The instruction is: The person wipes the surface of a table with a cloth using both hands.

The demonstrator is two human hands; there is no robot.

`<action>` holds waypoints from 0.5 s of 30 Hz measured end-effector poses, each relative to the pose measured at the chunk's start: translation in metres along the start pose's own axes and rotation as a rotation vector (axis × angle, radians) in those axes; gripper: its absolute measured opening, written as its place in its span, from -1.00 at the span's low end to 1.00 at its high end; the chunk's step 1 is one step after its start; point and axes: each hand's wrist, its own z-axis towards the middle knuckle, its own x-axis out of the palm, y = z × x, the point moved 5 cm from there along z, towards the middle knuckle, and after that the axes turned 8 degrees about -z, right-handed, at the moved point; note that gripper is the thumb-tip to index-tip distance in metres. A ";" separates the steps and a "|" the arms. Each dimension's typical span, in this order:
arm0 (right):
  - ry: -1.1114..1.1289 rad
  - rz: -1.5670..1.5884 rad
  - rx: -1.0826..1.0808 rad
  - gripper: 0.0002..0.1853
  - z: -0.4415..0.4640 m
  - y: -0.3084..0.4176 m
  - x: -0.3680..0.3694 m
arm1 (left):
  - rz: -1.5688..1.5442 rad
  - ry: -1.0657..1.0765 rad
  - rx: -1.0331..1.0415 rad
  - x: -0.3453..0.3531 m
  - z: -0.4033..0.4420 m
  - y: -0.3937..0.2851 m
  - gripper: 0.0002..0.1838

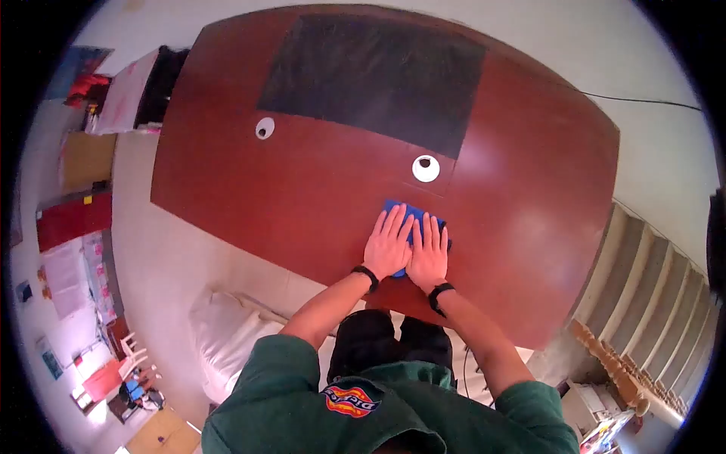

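A folded blue cloth lies on the reddish-brown table near its front edge. Both palms rest on it, side by side. My left hand is flat with fingers stretched forward, covering the cloth's left part. Beside it, my right hand also lies flat, fingers extended, over the right part. Much of the cloth is hidden under the hands, with blue showing at its top, between the hands and at the right edge. A black band circles each wrist.
A large dark rectangular panel covers the table's far middle. Two white round pieces with dark centres, one left and one nearer, sit on the tabletop. A cream sofa is behind me; stairs and a wooden railing stand right.
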 end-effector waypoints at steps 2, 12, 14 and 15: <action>-0.026 0.029 -0.025 -0.28 0.007 0.006 0.000 | 0.055 0.053 -0.013 -0.002 0.001 0.009 -0.29; -0.104 0.035 -0.041 -0.31 0.097 -0.005 -0.016 | 0.118 -0.095 0.029 -0.024 0.077 0.048 -0.30; -0.077 0.005 -0.046 -0.32 0.105 -0.005 -0.011 | 0.117 -0.077 0.029 -0.029 0.083 0.052 -0.30; -0.074 0.017 -0.035 -0.33 0.107 -0.005 -0.011 | 0.120 -0.043 0.025 -0.027 0.084 0.052 -0.30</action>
